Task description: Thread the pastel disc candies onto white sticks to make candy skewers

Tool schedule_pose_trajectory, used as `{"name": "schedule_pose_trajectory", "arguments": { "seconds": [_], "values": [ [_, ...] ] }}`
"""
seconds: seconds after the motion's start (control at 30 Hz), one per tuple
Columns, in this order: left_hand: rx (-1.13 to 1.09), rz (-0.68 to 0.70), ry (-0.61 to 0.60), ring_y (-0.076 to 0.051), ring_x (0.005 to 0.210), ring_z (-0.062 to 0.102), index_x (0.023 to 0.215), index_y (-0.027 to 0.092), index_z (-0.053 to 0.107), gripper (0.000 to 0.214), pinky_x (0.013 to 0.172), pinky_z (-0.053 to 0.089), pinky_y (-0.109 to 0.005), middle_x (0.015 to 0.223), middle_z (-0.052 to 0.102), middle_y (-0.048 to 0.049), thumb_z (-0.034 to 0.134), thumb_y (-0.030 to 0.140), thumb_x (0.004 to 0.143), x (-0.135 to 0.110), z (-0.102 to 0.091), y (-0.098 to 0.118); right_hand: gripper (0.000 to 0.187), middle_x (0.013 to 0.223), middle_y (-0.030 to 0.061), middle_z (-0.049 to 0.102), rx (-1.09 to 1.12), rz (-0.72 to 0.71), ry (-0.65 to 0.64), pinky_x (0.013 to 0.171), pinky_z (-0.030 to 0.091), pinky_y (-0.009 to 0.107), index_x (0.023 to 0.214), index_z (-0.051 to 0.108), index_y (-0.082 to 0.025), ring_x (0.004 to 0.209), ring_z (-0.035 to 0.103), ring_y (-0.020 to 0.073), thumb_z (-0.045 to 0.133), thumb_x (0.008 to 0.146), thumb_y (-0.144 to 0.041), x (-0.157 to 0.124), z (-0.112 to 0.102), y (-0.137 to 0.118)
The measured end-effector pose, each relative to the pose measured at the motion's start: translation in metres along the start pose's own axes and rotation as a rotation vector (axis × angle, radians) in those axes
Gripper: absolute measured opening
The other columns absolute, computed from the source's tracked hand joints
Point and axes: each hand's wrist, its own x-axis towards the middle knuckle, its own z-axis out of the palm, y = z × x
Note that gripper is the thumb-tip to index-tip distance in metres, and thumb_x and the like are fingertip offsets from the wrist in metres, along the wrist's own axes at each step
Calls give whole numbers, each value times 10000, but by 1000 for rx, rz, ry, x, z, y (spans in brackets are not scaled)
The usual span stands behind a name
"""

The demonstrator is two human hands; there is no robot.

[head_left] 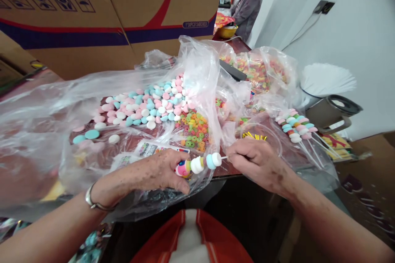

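Between my hands lies a candy skewer (197,165), a white stick threaded with white, pale blue and yellow-green candies and a pink piece at its left end. My left hand (160,170) is closed around that left end, its thumb and fingers on the pink piece. At the other end my right hand (254,162) pinches the bare stick (224,157). Just beyond them is a pile of pink, white and blue candies (148,104) on clear plastic. Small colourful ring candies (196,129) sit nearer my hands.
Finished-looking candy skewers (296,125) lie on the right, before a grey jug (328,115) and a bundle of white sticks (327,78). Yellow twist ties (254,136) are close to my right hand. A large carton (108,16) stands behind; a person (249,4) works farther back.
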Motion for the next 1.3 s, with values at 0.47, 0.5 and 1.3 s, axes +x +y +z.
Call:
{"name": "schedule_pose_trajectory", "arguments": {
  "seconds": [0.47,0.5,1.3],
  "values": [
    [-202,-201,-203,-108,475,451,841,204,599,411,400,381,-201,589,518,82,858,454,642,-2,4,4,243,702,26,646,-335,-431,172,724,329,339,797,683,-162,703,486,171,516,974,-157,6,2,3],
    [-260,-216,-248,-100,451,444,831,207,591,437,376,379,-194,576,524,85,877,458,617,-2,3,4,228,710,26,655,-348,-470,181,731,333,345,827,690,-165,716,487,178,519,978,-164,7,0,4],
    [142,59,43,-215,878,632,1072,222,659,403,742,422,-261,967,705,8,816,417,756,0,8,7,248,634,-21,600,-59,-103,-28,668,327,275,659,591,-185,622,500,121,505,873,-95,-7,12,-6]
  ]
}}
